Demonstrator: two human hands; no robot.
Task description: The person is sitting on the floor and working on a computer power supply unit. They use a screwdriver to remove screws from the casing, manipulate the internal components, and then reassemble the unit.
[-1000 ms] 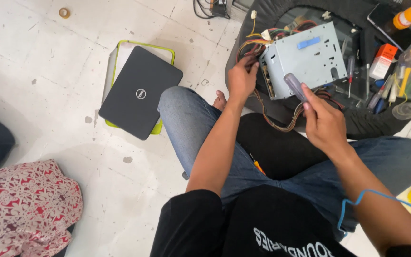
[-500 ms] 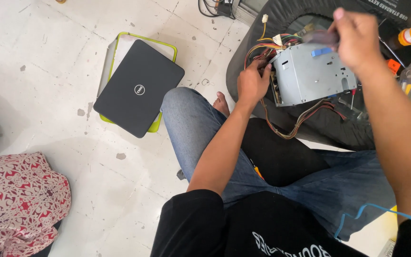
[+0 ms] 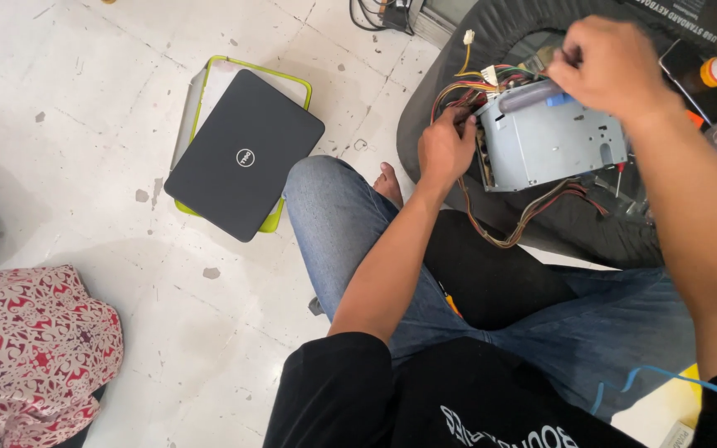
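Seated on the floor, legs folded. Grey metal power supply box rests on a dark cushion just ahead of the knees, within easy reach of both arms.

Left hand sits at the box's near-left corner, fingers curled in among the coloured wire bundle. I judge it steadies the box and keeps the wires clear. Forearm runs straight out over the thigh.

Right hand hangs over the top edge, closed on a grey tool handle lying across the box; tip hidden. Elbow bent, forearm close to the camera.

Black laptop lies shut on a green-rimmed tray, well apart to the left.
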